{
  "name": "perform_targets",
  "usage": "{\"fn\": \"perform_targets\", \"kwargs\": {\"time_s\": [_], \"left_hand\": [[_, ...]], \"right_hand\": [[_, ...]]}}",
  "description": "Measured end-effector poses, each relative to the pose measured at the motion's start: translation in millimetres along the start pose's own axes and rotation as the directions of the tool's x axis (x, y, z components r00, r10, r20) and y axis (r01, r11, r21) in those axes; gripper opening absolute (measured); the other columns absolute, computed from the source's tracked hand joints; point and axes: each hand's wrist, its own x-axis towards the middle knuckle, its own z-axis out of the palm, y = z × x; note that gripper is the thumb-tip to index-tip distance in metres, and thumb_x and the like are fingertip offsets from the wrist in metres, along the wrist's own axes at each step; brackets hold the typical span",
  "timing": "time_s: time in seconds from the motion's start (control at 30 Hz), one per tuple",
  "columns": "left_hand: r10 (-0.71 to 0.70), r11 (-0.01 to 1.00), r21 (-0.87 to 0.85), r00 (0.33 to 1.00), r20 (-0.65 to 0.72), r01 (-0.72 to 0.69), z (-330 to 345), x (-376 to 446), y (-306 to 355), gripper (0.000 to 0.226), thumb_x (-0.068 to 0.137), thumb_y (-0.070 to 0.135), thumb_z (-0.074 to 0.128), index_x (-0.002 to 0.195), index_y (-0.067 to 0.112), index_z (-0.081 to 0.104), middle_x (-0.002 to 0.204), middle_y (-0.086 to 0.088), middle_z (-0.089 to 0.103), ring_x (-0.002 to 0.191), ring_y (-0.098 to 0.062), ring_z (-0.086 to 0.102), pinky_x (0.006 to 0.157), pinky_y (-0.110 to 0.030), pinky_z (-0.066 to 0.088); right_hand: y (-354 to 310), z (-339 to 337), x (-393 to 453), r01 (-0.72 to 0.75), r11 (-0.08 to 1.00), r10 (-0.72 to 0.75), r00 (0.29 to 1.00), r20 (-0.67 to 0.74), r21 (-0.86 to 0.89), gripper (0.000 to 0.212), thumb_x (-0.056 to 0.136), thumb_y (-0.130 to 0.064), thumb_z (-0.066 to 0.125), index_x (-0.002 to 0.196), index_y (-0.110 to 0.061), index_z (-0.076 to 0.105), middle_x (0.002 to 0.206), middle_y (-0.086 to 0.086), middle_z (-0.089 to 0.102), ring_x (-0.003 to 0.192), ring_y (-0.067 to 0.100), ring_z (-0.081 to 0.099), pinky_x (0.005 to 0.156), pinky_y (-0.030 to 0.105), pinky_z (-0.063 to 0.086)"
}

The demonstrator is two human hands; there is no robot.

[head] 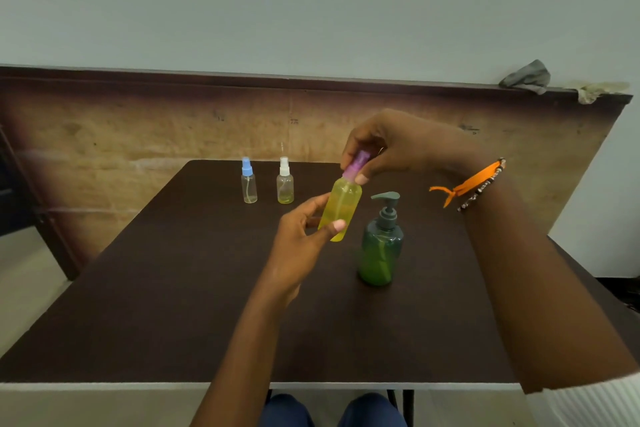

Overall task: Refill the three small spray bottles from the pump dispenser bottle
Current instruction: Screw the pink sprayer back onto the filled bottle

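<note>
step: capping purple-capped spray bottle [341,210] | left hand [301,246] grip clasps body, right hand [384,146] grip pinches purple cap [356,165] | advice: steady body upright, twist straight, avoid spilling.

My left hand [298,246] is raised in front of me, palm turned inward, thumb and fingers curled in a grip. My right hand [391,146] hovers above it, wrist bent, fingertips pinching downward. Both forearms reach forward, the right crossing in from the side at an angle.
</note>
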Motion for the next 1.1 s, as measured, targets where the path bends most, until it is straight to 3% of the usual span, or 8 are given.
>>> {"fn": "perform_targets", "kwargs": {"time_s": [0.13,0.33,0.5,0.57,0.7,0.87,0.97,1.1], "left_hand": [[-0.007,1.0,0.008,1.0,0.006,0.007,3.0,-1.5,-0.4,0.036,0.087,0.009,0.062,0.113,0.032,0.061,0.108,0.006,0.07,0.105,-0.016,0.062,0.093,-0.038,0.048],[0.016,1.0,0.008,1.0,-0.011,-0.016,3.2,-0.6,2.3,0.035,0.081,0.021,0.064,0.111,0.038,0.06,0.11,0.007,0.07,0.108,-0.014,0.062,0.097,-0.042,0.048],[0.029,1.0,-0.009,1.0,0.006,-0.028,2.0,3.3,8.3,0.035,0.083,0.019,0.064,0.112,0.038,0.06,0.112,0.005,0.069,0.108,-0.013,0.062,0.093,-0.035,0.049],[0.043,0.999,-0.003,0.999,-0.005,-0.043,3.5,2.7,8.8,0.037,0.087,0.009,0.062,0.114,0.033,0.059,0.111,0.004,0.068,0.105,-0.009,0.062,0.089,-0.031,0.05],[0.055,0.998,0.003,0.998,-0.03,-0.055,7.4,-0.6,4.5,0.035,0.087,0.012,0.062,0.116,0.031,0.058,0.111,0.004,0.068,0.104,-0.01,0.062,0.09,-0.036,0.05],[0.023,0.999,-0.041,1.0,0.008,-0.023,4.1,1.1,3.5,0.036,0.081,0.025,0.062,0.116,0.035,0.059,0.112,0.005,0.069,0.104,-0.009,0.062,0.083,-0.027,0.049],[0.056,0.998,-0.013,0.998,-0.007,-0.056,5.0,2.6,6.1,0.035,0.088,0.014,0.061,0.115,0.036,0.056,0.113,0.002,0.067,0.101,-0.005,0.061,0.08,-0.021,0.05],[0.099,0.993,0.077,0.99,-0.097,-0.092,10.5,1.8,6.4,0.034,0.087,0.015,0.062,0.114,0.034,0.055,0.111,-0.001,0.066,0.091,0.002,0.06,0.075,-0.014,0.049]], "right_hand": [[-4.3,1.9,3.1,-0.056,0.996,0.057,0.998,0.013,-0.064,0.01,0.081,-0.016,0.074,0.084,-0.007,0.069,0.075,0.008,0.07,0.06,0.013,0.063,0.061,0.026,0.052],[-7.0,13.2,5.1,-0.156,0.968,0.125,0.979,-0.164,-0.194,0.049,0.089,-0.049,0.056,0.059,-0.011,0.058,0.05,0.0,0.056,0.039,0.003,0.049,0.044,0.01,0.035],[-4.7,-4.6,-4.8,-0.015,0.999,0.015,1.0,-0.011,-0.043,0.02,0.078,-0.017,0.077,0.094,-0.018,0.066,0.089,0.004,0.068,0.076,0.021,0.067,0.072,0.034,0.056],[-5.0,-1.1,-2.2,-0.045,0.999,0.045,0.999,0.0,-0.01,0.012,0.08,-0.018,0.076,0.085,-0.014,0.066,0.079,0.002,0.069,0.069,0.017,0.068,0.067,0.031,0.057],[-4.2,9.4,6.2,-0.131,0.981,0.114,0.986,-0.123,-0.14,0.042,0.083,-0.046,0.066,0.064,-0.01,0.06,0.054,0.001,0.061,0.039,0.003,0.052,0.044,0.011,0.041],[9.5,3.1,-0.8,-0.008,0.981,0.01,1.0,-0.005,0.195,0.018,0.085,-0.019,0.069,0.101,-0.014,0.064,0.091,0.008,0.068,0.072,0.018,0.066,0.064,0.025,0.056],[14.2,7.1,-0.1,-0.019,0.974,0.031,0.998,-0.049,0.224,0.014,0.085,-0.017,0.069,0.088,-0.004,0.066,0.078,0.008,0.067,0.064,0.012,0.063,0.06,0.022,0.052],[9.2,19.4,2.9,-0.091,0.993,0.1,0.984,-0.146,0.069,0.027,0.084,-0.031,0.071,0.069,-0.013,0.056,0.057,-0.006,0.056,0.047,0.001,0.051,0.051,0.019,0.042]]}}
